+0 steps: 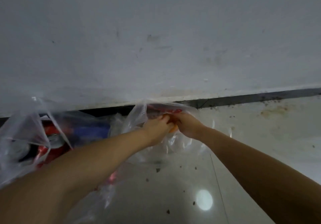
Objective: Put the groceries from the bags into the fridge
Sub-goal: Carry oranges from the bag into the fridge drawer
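Two clear plastic bags lie on the floor against the wall. Both my hands reach into the right-hand bag (pixel 139 116). My left hand (pixel 157 128) and my right hand (pixel 186 124) meet there, fingers curled round an orange item (pixel 174 129) that is mostly hidden between them. Red print shows on packaging (pixel 166 110) just behind the hands. The left-hand bag (pixel 22 124) holds red and blue packages (pixel 90 129) and blurred grey items.
A scuffed white wall (pixel 156 41) with a dark skirting strip (pixel 243 98) fills the upper view. The pale tiled floor (pixel 173 197) carries scattered dirt specks and a bright light reflection (pixel 204 200). No fridge is in view.
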The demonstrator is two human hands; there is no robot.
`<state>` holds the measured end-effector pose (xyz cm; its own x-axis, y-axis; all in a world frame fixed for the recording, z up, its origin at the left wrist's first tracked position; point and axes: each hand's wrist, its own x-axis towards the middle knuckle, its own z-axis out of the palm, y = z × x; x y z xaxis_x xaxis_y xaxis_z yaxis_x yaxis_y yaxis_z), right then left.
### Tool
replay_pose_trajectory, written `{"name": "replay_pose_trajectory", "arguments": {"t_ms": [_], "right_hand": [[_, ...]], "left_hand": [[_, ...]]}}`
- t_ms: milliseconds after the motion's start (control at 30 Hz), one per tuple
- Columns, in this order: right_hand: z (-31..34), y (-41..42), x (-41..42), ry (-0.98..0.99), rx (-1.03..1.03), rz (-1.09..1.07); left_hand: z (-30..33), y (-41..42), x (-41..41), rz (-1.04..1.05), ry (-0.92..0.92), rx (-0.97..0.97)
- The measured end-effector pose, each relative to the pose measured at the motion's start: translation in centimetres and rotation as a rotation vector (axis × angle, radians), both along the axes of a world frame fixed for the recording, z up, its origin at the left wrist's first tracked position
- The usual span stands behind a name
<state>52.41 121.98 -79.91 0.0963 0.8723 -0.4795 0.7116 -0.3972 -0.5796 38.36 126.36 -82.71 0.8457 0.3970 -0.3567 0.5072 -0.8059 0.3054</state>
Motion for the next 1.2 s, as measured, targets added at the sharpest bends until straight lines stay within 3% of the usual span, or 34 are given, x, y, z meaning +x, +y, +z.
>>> {"name": "replay_pose_trajectory", "arguments": {"t_ms": [267,400,433,533,700,867,1000,1200], "right_hand": [[0.5,1.0,0.9,-0.098,-0.095,-0.049],[0.0,2.0,2.0,-0.079,-0.049,-0.121],[-0.1,2.2,2.2,-0.087,-0.043,-0.117],[0.1,2.0,2.3,-0.119,-0.086,-0.110],[1.7,0.3,0.7,-0.067,-0.190,-0.124],[7.9,-2.4,-1.2,-0.084,-0.287,-0.065],[15.0,-5.3,-1.9,-0.115,-0.280,-0.059],[27.7,-9.5,-1.9,-0.131,-0.318,-0.078]], "left_hand": [[-0.5,0.6,2.1,-0.043,0.028,0.338],[-1.0,0.9,3.8,-0.070,0.130,0.383],[-1.6,1.1,3.7,-0.023,0.109,0.374],[-2.3,1.3,3.3,0.033,0.183,0.104],[0.3,-0.5,0.3,0.222,0.084,-0.156],[7.2,-2.6,-2.7,0.387,0.121,-0.355],[15.4,-5.1,-3.3,0.515,0.143,-0.366],[29.9,-8.4,-4.8,0.499,0.156,-0.399]]}}
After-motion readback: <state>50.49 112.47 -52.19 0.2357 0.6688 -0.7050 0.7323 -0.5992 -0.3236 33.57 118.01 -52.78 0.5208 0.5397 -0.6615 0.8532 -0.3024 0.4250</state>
